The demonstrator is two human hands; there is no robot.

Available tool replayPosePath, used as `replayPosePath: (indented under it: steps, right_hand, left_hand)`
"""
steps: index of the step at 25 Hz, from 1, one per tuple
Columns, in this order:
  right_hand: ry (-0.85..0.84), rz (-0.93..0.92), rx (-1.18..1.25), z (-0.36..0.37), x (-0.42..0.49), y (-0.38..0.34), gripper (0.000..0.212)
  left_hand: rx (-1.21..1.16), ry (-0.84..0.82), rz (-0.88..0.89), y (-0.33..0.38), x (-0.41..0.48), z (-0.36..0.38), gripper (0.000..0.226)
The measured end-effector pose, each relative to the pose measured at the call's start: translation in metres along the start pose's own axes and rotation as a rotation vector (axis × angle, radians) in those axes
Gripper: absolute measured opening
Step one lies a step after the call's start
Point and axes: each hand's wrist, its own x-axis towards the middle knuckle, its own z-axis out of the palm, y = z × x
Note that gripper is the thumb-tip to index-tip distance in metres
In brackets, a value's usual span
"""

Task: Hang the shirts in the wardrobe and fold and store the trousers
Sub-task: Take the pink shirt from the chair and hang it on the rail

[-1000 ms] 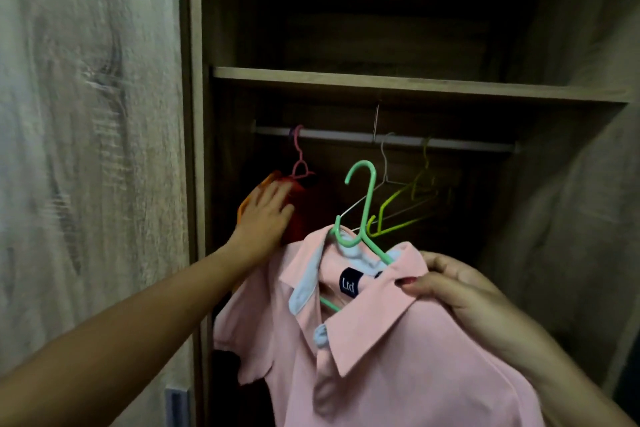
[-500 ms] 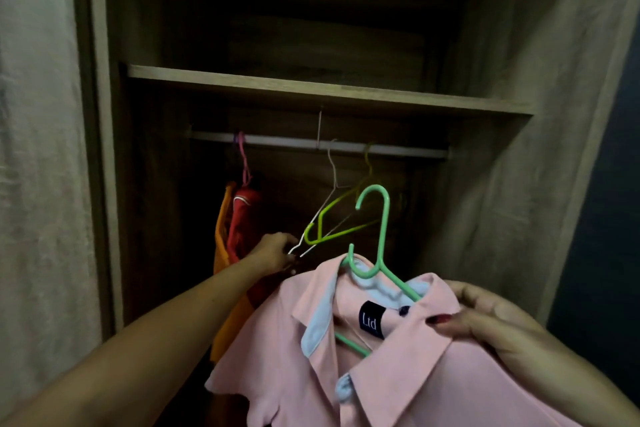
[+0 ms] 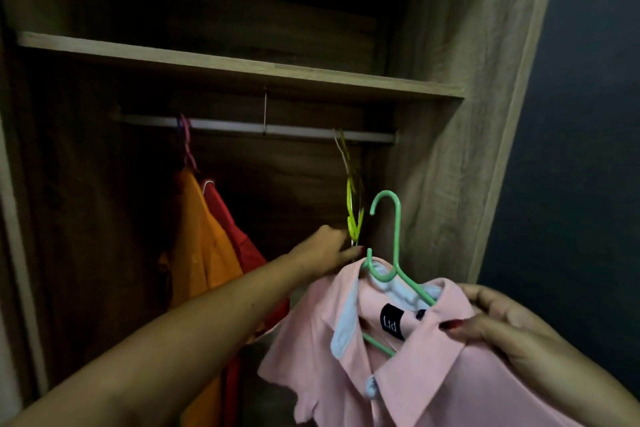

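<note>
Our left hand (image 3: 329,250) reaches in, pinching the bottom of the empty lime-green hangers (image 3: 354,204) at the right end of the rail (image 3: 225,124). Our right hand (image 3: 502,326) grips the collar of the pink polo shirt (image 3: 433,385). It sits on its mint-green hanger (image 3: 391,239), hook up, below the rail, at the wardrobe (image 3: 460,114) opening. Far left hang an orange shirt (image 3: 204,253) and a red shirt (image 3: 239,246), under the shelf (image 3: 242,69).

Both forearms are bare — dark red polish shows on nails of the left hand (image 3: 325,250) and right hand (image 3: 502,322)
</note>
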Motion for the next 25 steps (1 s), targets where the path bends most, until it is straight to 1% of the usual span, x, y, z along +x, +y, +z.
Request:
replayPosePath:
  steps: [1, 2, 3, 4, 6, 7, 8, 10, 12, 13, 15, 17, 18, 19, 20, 21, 22, 23, 24, 25]
  right_hand:
    - [0.004, -0.011, 0.001, -0.003, -0.001, 0.001, 0.104]
    - [0.007, -0.020, 0.014, -0.003, -0.001, 0.000, 0.095]
    - [0.007, -0.030, 0.025, -0.002, 0.000, -0.001, 0.085]
    - [0.005, -0.037, 0.023, 0.001, 0.000, -0.002, 0.078]
    - [-0.021, -0.065, -0.008, 0.012, 0.004, -0.006, 0.072]
    - [-0.041, -0.080, -0.023, 0.020, 0.009, -0.008, 0.073]
    - [-0.065, -0.095, -0.015, 0.030, 0.015, -0.012, 0.069]
    - [-0.093, -0.139, 0.010, 0.050, 0.034, -0.023, 0.055]
    - [-0.103, -0.186, -0.022, 0.074, 0.059, -0.037, 0.047]
    - [-0.089, -0.209, -0.040, 0.085, 0.073, -0.044, 0.039]
    - [-0.066, -0.270, -0.061, 0.113, 0.100, -0.062, 0.030]
    - [-0.012, -0.312, -0.076, 0.142, 0.130, -0.077, 0.030]
    - [0.024, -0.327, -0.072, 0.156, 0.146, -0.084, 0.032]
    - [0.069, -0.342, -0.063, 0.167, 0.167, -0.087, 0.034]
    - [0.116, -0.360, -0.060, 0.178, 0.186, -0.090, 0.035]
    - [0.158, -0.375, -0.068, 0.188, 0.206, -0.092, 0.033]
    - [0.190, -0.386, -0.087, 0.196, 0.222, -0.093, 0.032]
    - [0.210, -0.389, -0.113, 0.202, 0.237, -0.094, 0.032]
    - [0.221, -0.384, -0.145, 0.208, 0.247, -0.094, 0.034]
    - [0.232, -0.378, -0.178, 0.212, 0.257, -0.092, 0.036]
  left_hand:
    - [0.020, -0.048, 0.063, -0.005, -0.002, -0.001, 0.034]
    - [0.058, -0.100, 0.091, -0.015, -0.005, -0.003, 0.040]
    - [0.145, -0.142, 0.064, -0.026, -0.011, -0.006, 0.044]
    - [0.295, -0.149, 0.002, -0.040, -0.019, -0.011, 0.045]
    - [0.682, -0.092, -0.127, -0.065, -0.044, -0.030, 0.042]
    - [0.848, -0.053, -0.153, -0.075, -0.061, -0.041, 0.039]
    - [0.974, -0.006, -0.162, -0.082, -0.079, -0.053, 0.036]
    - [1.058, 0.061, -0.273, -0.100, -0.109, -0.075, 0.031]
    - [1.024, 0.049, -0.412, -0.115, -0.134, -0.089, 0.030]
    - [0.976, 0.012, -0.408, -0.122, -0.144, -0.092, 0.030]
    - [0.903, -0.032, -0.324, -0.133, -0.167, -0.102, 0.029]
    - [0.718, -0.070, -0.337, -0.140, -0.190, -0.109, 0.025]
    - [0.625, -0.013, -0.363, -0.149, -0.198, -0.110, 0.025]
    - [0.643, 0.007, -0.356, -0.153, -0.206, -0.113, 0.029]
    - [0.653, 0.122, -0.368, -0.165, -0.215, -0.117, 0.044]
    - [0.683, 0.135, -0.394, -0.182, -0.226, -0.112, 0.066]
    - [0.627, 0.171, -0.448, -0.188, -0.231, -0.110, 0.070]
    - [0.569, 0.141, -0.369, -0.175, -0.238, -0.116, 0.057]
    - [0.471, 0.062, -0.374, -0.147, -0.242, -0.126, 0.037]
    - [0.472, 0.048, -0.389, -0.130, -0.248, -0.133, 0.028]
